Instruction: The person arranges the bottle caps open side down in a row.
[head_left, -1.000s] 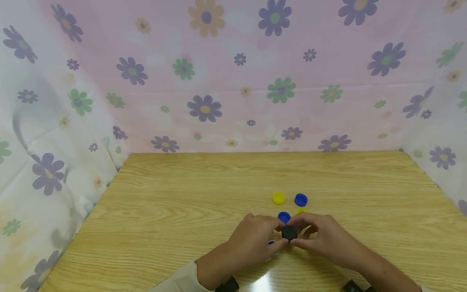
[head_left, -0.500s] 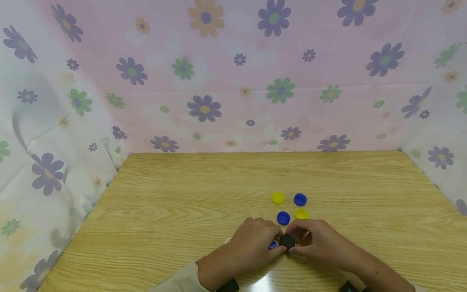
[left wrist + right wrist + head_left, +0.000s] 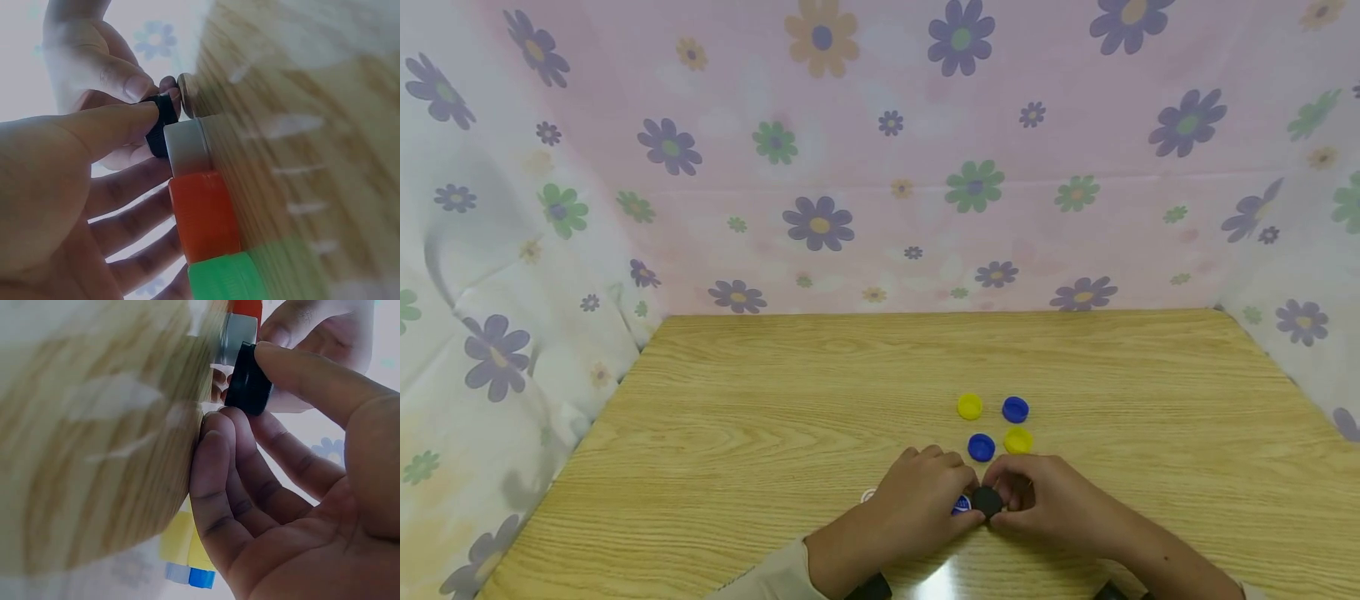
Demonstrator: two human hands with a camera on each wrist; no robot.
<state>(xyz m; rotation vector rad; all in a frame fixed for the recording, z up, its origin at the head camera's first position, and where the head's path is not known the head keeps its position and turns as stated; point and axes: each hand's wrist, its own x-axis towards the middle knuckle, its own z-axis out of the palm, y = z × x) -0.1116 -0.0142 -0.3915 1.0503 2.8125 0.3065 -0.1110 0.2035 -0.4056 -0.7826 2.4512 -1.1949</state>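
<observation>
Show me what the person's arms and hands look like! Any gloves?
No gloves: the left hand and right hand are bare, and I see no rings on the fingers. The left sleeve is cream-coloured; just a pale sliver of the right sleeve shows. A black boxy thing peeks out beside each forearm, maybe a wrist camera.

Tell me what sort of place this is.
Probably a screened-off tabletop workspace: a wood-grain table, flower-print cloth behind it and along both sides, and small colored caps on top.

Pink-and-white flowered cloth [image 3: 865, 158] behind a wood-grain table [image 3: 760, 408].
</observation>
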